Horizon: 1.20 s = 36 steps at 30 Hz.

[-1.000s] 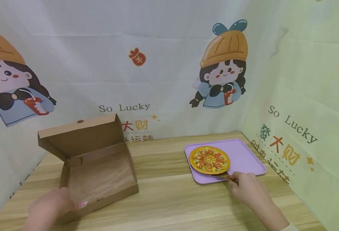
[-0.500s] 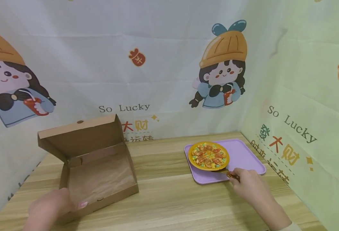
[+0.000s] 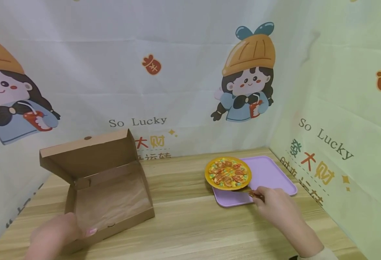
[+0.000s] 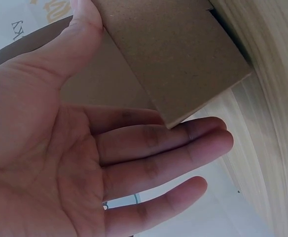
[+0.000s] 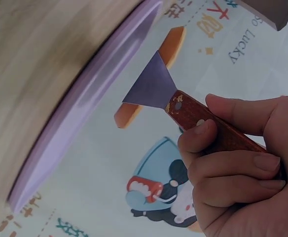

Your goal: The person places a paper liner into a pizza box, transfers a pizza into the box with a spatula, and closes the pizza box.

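My right hand (image 3: 276, 206) grips the wooden handle of a scraper (image 5: 203, 116), fingers wrapped round it. The scraper's flat metal blade is under a round toy pizza (image 3: 228, 173) with a yellow-orange rim. Seen from the right wrist, the pizza's underside shows raised above the purple tray (image 5: 70, 133). In the head view the pizza overlaps the tray's left edge. My left hand (image 3: 55, 231) is at the front left corner of an open cardboard pizza box (image 3: 112, 196). Its thumb lies at the box's rim, and its other fingers (image 4: 168, 173) extend straight beside the corner.
The box lid (image 3: 90, 155) stands raised toward the back. Wooden tabletop (image 3: 180, 213) lies between box and tray. Printed cloth (image 3: 184, 72) hangs behind the table and along its right side.
My right hand has raised the pizza on the scraper from the tray and shifted it slightly left. The left hand stays at the box corner. The head view has turned slightly.
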Each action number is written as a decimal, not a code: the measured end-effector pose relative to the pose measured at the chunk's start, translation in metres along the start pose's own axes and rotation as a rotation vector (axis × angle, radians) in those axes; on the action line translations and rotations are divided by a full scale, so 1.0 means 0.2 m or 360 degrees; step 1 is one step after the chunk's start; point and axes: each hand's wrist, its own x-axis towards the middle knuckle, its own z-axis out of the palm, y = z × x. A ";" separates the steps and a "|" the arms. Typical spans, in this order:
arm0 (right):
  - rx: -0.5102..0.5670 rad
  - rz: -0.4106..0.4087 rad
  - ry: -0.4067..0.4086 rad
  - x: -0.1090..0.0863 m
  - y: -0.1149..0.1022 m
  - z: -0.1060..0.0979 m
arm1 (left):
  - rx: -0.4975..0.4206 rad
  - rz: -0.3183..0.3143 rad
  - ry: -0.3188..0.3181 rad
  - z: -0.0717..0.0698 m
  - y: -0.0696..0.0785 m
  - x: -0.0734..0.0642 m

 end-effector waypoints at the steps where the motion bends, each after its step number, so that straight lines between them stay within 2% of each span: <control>1: 0.0002 -0.0004 -0.0006 0.00 -0.01 0.00 | -0.0003 -0.0001 0.0004 0.00 0.00 0.00; 6: 0.0026 -0.0033 -0.0036 0.02 -0.09 -0.01 | -0.0007 -0.0001 0.0016 0.00 -0.01 0.00; 23: 0.0034 -0.0198 -0.0020 0.04 -0.35 0.01 | -0.0020 -0.0011 0.0025 0.00 0.01 -0.02; 30: 0.0065 -0.0375 0.0006 0.07 -0.49 0.04 | -0.0001 0.0006 0.0044 0.00 0.01 -0.01; 36: 0.0140 -0.0565 -0.0074 0.11 -0.65 0.09 | -0.0025 -0.0018 0.0027 -0.01 0.02 -0.02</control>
